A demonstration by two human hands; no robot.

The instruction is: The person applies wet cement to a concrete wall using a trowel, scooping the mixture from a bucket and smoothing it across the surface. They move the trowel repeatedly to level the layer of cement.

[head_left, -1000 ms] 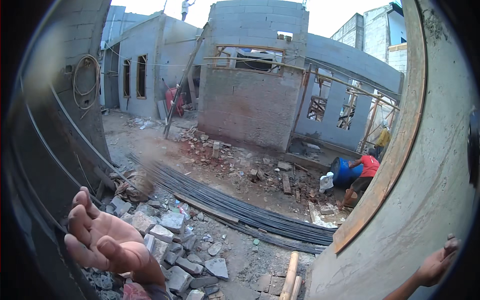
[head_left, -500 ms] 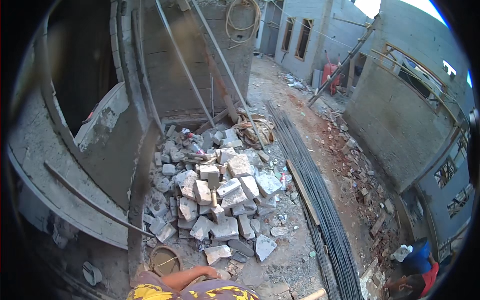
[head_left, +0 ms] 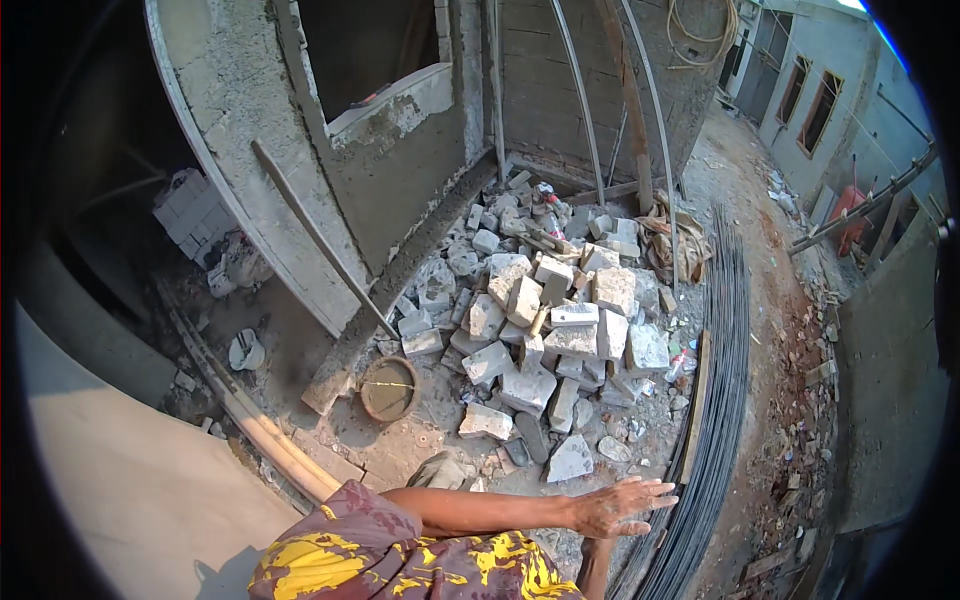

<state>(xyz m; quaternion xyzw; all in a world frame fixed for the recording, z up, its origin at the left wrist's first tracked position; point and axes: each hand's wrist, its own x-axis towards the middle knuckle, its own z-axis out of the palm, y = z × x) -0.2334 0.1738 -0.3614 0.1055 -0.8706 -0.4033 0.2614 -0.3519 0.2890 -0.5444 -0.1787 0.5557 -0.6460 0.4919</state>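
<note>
My left hand (head_left: 622,507) reaches across to the right, palm down, its fingers stretched out with nothing in them. Just below it, my right forearm (head_left: 595,570) rises from the lower edge. The left hand covers most of my right hand, so its fingers are hidden. Both are nearest to the bundle of steel bars (head_left: 715,400), though I cannot tell whether either touches it. Beyond them lies a heap of broken pale blocks (head_left: 530,385), with a wooden-handled trowel (head_left: 540,321) resting on top. A round tub (head_left: 389,388) of grey mortar sits left of the heap.
A wooden plank (head_left: 695,405) lies along the bars. Metal poles (head_left: 580,95) lean over the heap against the block wall (head_left: 540,130). A slanted board (head_left: 320,235) props by the window wall. Long poles (head_left: 255,420) and a white bucket (head_left: 246,350) lie to the left.
My view has swung left, so the heap and tub appear further right. My left arm has gone from bent near my body to stretched out rightward. The co-worker at lower right has left the view.
</note>
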